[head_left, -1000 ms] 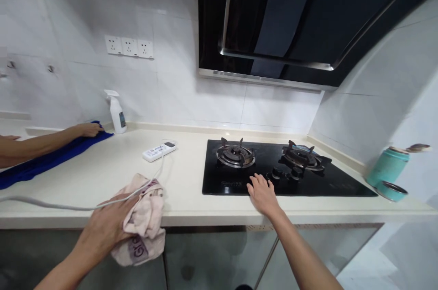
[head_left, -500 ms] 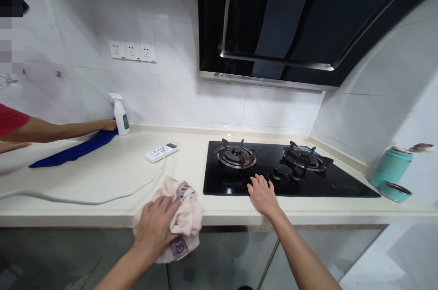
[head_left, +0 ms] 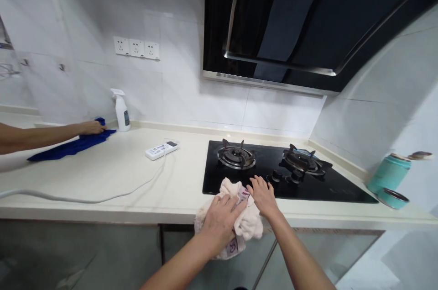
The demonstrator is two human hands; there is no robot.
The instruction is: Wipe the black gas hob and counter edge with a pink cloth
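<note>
My left hand (head_left: 221, 219) presses on a pale pink cloth (head_left: 249, 224) with purple print. The cloth is bunched under the palm at the counter's front edge, partly hanging over it, and its upper end touches the stove's front edge. My right hand (head_left: 263, 196) lies with fingers stretched out on the front edge of the black gas stove (head_left: 335, 185), just right of the cloth and holding nothing. Beyond its fingertips are the stove knobs (head_left: 285, 176), with a left burner (head_left: 237, 157) and a right burner (head_left: 304, 162) behind.
Another person's hand (head_left: 92, 128) grips a blue cloth (head_left: 66, 148) at far left, near a white spray bottle (head_left: 122, 112). A white power strip (head_left: 161, 150) trails its cord across the counter (head_left: 112, 171). A turquoise canister (head_left: 390, 173) stands right; a range hood (head_left: 270, 20) hangs above.
My left hand has slid the pink cloth right along the counter edge, up beside my right hand. My right hand stays by the stove edge. The other person's hand has moved left on the blue cloth.
</note>
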